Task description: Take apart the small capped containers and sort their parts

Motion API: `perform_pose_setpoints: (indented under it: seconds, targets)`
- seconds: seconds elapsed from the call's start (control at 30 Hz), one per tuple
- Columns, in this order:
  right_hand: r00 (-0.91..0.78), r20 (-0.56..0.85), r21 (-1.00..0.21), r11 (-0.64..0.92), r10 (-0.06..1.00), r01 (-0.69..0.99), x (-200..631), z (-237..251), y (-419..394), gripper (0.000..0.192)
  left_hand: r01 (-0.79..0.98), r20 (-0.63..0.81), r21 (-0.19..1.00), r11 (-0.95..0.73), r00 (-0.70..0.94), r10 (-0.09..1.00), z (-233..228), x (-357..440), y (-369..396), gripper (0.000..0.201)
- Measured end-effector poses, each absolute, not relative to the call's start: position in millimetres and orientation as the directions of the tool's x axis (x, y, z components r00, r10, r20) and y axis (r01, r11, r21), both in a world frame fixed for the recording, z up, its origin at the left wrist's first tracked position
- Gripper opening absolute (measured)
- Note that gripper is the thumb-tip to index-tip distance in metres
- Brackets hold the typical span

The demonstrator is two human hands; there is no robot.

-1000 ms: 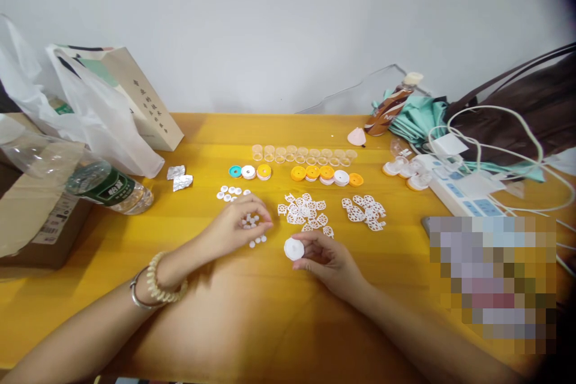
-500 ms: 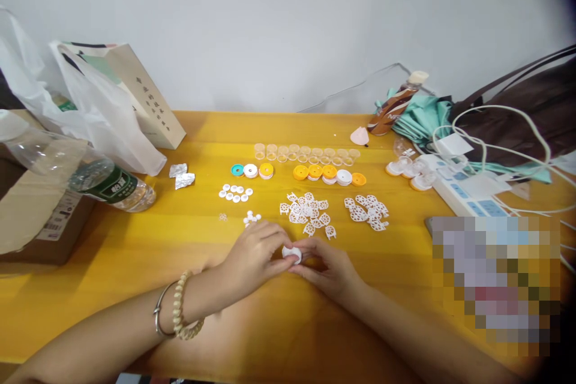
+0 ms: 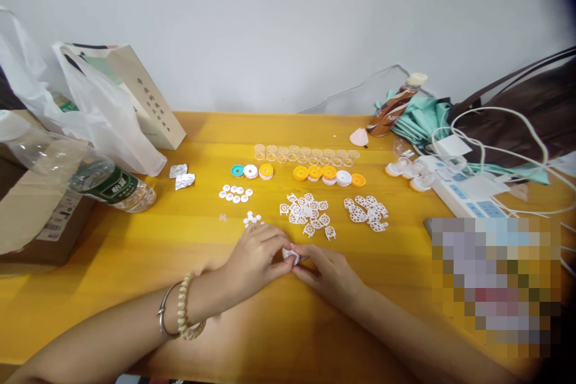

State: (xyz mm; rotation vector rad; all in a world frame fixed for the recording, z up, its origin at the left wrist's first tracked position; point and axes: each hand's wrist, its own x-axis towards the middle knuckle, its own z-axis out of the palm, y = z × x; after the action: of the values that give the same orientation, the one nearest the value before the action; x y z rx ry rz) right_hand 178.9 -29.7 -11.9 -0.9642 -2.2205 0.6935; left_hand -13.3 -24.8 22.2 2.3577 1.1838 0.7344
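Observation:
A small white round plastic part point(image 3: 291, 256) is pinched between the fingertips of my left hand point(image 3: 258, 254) and my right hand point(image 3: 332, 273), low over the table. My fingers cover much of it, so its exact kind is unclear. Just beyond my hands lie a pile of white lattice-like plastic pieces point(image 3: 306, 210) and a second such pile point(image 3: 366, 211). Near my left knuckles are several small white caps point(image 3: 252, 218), with several white discs point(image 3: 236, 193) behind them. Farther back sit orange round cases point(image 3: 315, 173), a teal ring point(image 3: 237, 170) and a row of clear cups point(image 3: 305, 155).
At left stand a cardboard box point(image 3: 67, 234), a lying water bottle point(image 3: 112, 185), a plastic bag point(image 3: 108, 114) and a paper bag point(image 3: 153, 108). On the right are a power strip point(image 3: 463, 189), cables, a brown drink bottle point(image 3: 391, 111) and a blurred-out patch point(image 3: 495, 282).
My right index finger has shifted slightly over the white part, and my right hand has turned a little. The loose pieces on the table lie as before.

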Motion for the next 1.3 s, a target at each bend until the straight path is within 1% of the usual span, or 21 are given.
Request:
perform_pose_setpoints:
  seconds: [0.1,0.23,0.37,0.47,0.57,0.73,0.8,0.83,0.9,1.0,1.07,1.17,1.3]
  targets:
    - [-0.556,0.322,-0.642,0.608,0.767,0.467,178.8,-12.9,-29.9,0.014,0.648,0.325,0.451,-0.614,0.522,0.789,18.9,-12.4,-27.9,0.013]
    - [-0.538,0.274,-0.665,0.561,0.797,0.493,178.5,-11.8,-30.7,0.013,0.640,0.402,0.353,-0.682,0.555,0.729,18.3,-11.5,-30.0,0.012]
    - [-0.522,0.220,-0.714,0.501,0.824,0.490,178.1,-7.5,-30.9,0.014,0.651,0.416,0.275,-0.707,0.583,0.698,20.6,-11.7,-30.2,0.013]
    - [-0.511,0.209,-0.746,0.474,0.834,0.468,177.6,-4.7,-30.4,0.014,0.663,0.404,0.233,-0.712,0.600,0.691,21.8,-12.3,-30.2,0.014]
    - [-0.501,0.199,-0.779,0.446,0.843,0.441,176.5,-3.2,-30.2,0.016,0.676,0.368,0.233,-0.699,0.605,0.706,21.2,-12.1,-30.4,0.015]
    - [-0.475,0.163,-0.841,0.373,0.865,0.392,175.3,1.0,-29.3,0.016,0.681,0.326,0.323,-0.657,0.571,0.753,21.3,-13.1,-28.6,0.016]
    - [-0.453,0.142,-0.870,0.329,0.880,0.367,176.1,2.8,-27.7,0.017,0.677,0.335,0.334,-0.656,0.565,0.754,26.3,-16.8,-24.9,0.017]
    - [-0.440,0.132,-0.886,0.305,0.888,0.350,176.6,3.3,-26.6,0.018,0.687,0.341,0.316,-0.654,0.561,0.755,30.2,-19.6,-22.1,0.017]
    - [-0.410,0.119,-0.914,0.261,0.904,0.311,177.7,3.2,-24.5,0.020,0.746,0.323,0.231,-0.625,0.547,0.773,39.3,-26.6,-15.0,0.020]
    - [-0.384,0.098,-0.938,0.214,0.918,0.273,178.4,1.5,-22.3,0.022,0.844,0.234,0.079,-0.530,0.501,0.833,50.0,-36.7,-4.0,0.025]
    - [-0.383,0.088,-0.944,0.199,0.920,0.262,178.1,0.5,-21.6,0.023,0.873,0.187,0.023,-0.487,0.475,0.860,51.9,-40.9,0.7,0.025]
    - [-0.381,0.083,-0.948,0.191,0.921,0.253,178.0,0.2,-21.1,0.023,0.883,0.161,-0.009,-0.469,0.464,0.871,48.4,-42.7,2.5,0.023]
    - [-0.365,0.080,-0.947,0.185,0.927,0.264,179.1,0.9,-20.1,0.024,0.880,0.121,0.016,-0.475,0.470,0.874,44.6,-43.2,1.8,0.021]
